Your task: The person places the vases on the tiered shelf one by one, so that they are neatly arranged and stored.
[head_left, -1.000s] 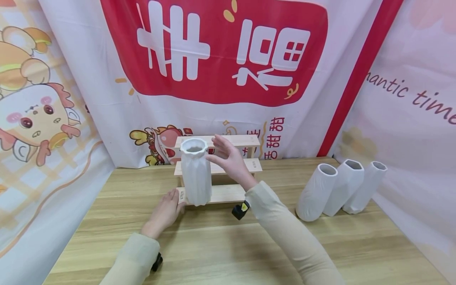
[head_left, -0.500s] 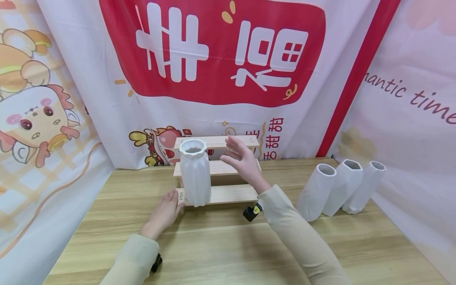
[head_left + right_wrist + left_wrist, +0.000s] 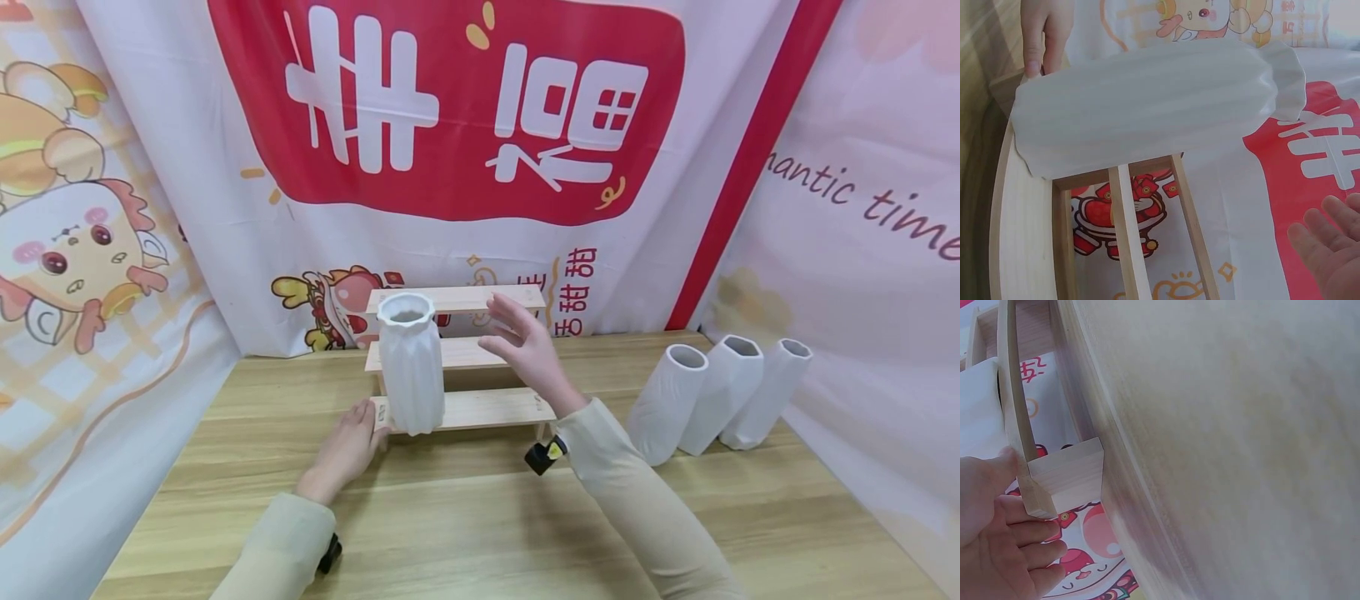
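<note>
A white fluted vase [image 3: 411, 367] with a wavy rim stands upright at the left end of the lowest step of a three-tier wooden shelf [image 3: 487, 408]. At that same end, my left hand [image 3: 348, 446] grips the step. The left wrist view shows its thumb [image 3: 1002, 467] against the board's edge and the fingers bent around the end. To the right of the vase, my right hand [image 3: 528, 346] hangs in front of the upper tiers with fingers spread and nothing in it. A gap separates it from the vase in the right wrist view.
Three more white vases stand in a group on the right of the wooden table [image 3: 465, 533]: a rounded one [image 3: 667, 408], a faceted one [image 3: 723, 396] and a slim one [image 3: 768, 396]. A printed cloth backdrop [image 3: 480, 242] hangs close behind the shelf.
My right hand has drawn away from the vase's upper side toward the right, with its fingers apart. The vase and my left hand keep their places.
</note>
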The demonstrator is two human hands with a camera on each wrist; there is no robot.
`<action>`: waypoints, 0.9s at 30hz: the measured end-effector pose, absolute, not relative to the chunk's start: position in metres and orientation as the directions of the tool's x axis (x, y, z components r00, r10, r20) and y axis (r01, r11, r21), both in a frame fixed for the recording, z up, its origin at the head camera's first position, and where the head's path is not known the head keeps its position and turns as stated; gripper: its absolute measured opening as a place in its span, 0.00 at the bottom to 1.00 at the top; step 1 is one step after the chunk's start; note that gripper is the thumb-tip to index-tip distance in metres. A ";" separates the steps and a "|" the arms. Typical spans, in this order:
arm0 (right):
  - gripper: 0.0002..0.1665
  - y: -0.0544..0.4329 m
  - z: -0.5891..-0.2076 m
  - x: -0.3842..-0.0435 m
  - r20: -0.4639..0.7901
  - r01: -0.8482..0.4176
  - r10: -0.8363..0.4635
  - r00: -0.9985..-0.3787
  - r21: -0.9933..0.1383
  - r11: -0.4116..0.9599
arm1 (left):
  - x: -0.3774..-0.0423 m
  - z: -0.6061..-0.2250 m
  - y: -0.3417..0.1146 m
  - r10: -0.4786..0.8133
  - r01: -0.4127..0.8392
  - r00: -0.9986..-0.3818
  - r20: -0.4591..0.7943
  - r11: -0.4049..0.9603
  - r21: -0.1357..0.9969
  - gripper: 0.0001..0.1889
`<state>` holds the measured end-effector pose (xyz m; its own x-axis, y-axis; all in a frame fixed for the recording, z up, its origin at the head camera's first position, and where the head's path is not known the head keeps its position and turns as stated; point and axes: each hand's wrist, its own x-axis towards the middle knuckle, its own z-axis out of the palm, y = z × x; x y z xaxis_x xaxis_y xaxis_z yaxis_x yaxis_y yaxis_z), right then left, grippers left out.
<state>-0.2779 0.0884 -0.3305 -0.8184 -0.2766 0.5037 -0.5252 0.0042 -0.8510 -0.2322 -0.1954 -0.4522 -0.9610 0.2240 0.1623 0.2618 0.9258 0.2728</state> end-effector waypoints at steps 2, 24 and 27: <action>0.37 0.090 -0.331 -0.277 0.510 -0.530 -0.272 -0.816 -0.848 0.000 | -0.232 -0.452 -0.195 0.225 0.264 -0.960 0.165 0.925 0.275 0.30; 0.38 0.123 -0.339 -0.264 0.500 -0.512 -0.221 -0.837 -0.859 -0.002 | -0.232 -0.451 -0.196 0.238 0.277 -0.956 0.171 0.926 0.257 0.30; 0.38 0.128 -0.339 -0.262 0.507 -0.518 -0.211 -0.836 -0.855 -0.002 | -0.232 -0.451 -0.196 0.237 0.275 -0.956 0.171 0.926 0.258 0.30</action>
<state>-0.2622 0.1283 -0.3395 -0.8357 -0.2109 0.5071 -0.5183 -0.0024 -0.8552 -0.2315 -0.1956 -0.4506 -0.9564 0.2367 0.1712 0.2754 0.9259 0.2584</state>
